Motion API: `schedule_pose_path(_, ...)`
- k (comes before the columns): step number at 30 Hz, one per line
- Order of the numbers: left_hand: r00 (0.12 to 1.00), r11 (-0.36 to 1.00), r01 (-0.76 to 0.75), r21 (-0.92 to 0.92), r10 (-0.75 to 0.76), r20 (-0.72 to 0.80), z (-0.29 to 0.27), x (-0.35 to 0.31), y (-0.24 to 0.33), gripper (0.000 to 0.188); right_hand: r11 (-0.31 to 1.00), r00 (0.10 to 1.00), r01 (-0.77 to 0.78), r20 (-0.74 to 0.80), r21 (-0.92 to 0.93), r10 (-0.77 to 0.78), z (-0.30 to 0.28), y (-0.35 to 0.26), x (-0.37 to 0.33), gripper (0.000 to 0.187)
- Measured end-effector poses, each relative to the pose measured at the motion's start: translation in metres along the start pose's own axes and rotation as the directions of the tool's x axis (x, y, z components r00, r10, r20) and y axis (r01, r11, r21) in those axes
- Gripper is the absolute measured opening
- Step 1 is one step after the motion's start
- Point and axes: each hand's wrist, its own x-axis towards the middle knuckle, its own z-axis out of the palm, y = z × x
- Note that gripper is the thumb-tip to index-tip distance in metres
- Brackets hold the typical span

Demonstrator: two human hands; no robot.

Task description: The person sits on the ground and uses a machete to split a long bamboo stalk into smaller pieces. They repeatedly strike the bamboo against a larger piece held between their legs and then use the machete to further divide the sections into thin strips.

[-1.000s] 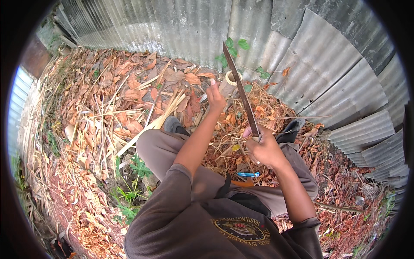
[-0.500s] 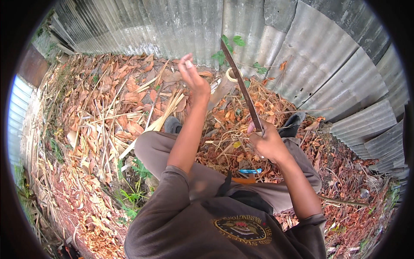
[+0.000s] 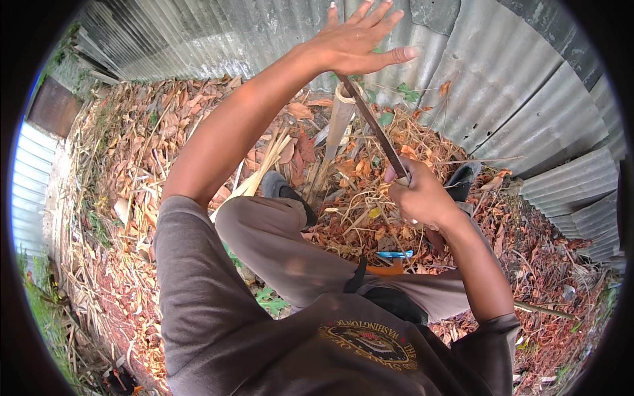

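Observation:
My right hand (image 3: 422,197) is closed round the handle of a machete (image 3: 376,130). Its long dark blade points up and away from me, slanting to the left. My left hand (image 3: 360,41) is raised high with fingers spread and holds nothing; it hides the blade's tip, and I cannot tell whether they touch. Just left of the blade, a bamboo piece (image 3: 337,125) stands on the ground with its round cut end up. Pale split strips (image 3: 264,165) lie left of it, beside my left shoe (image 3: 277,185).
A corrugated metal fence (image 3: 456,86) closes off the far side. Dry leaves (image 3: 178,125) and straw cover the ground. A light-blue object (image 3: 395,254) lies by an orange one (image 3: 386,270) near my lap. My right shoe (image 3: 463,179) is beyond the right hand.
My left hand has gone up and to the right, over the blade's far end, and its fingers have spread. My right hand keeps its grip on the machete, nearly unmoved.

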Motion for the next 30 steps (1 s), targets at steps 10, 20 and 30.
schedule_pose_path(10, 0.627, 0.957, 0.267, -0.116, -0.081, 0.775, -0.019, 0.009, -0.005, 0.105, 0.997, 0.996, -0.063, 0.059, 0.051, 0.060, -0.012, -0.009, 0.008, 0.010)
schedule_pose_path(20, 0.987, 0.814, 0.161, -0.559, -0.124, 0.104, -0.082, -0.006, -0.016, 0.090, 0.887, 0.938, -0.227, 0.336, 0.402, 0.087, 0.016, -0.026, 0.012, 0.020)
schedule_pose_path(30, 0.804, 0.933, 0.293, -0.209, -0.123, 0.581, -0.060, -0.061, -0.025, 0.073, 0.850, 0.884, -0.310, 0.459, 0.425, 0.093, 0.020, -0.026, 0.012, 0.018)
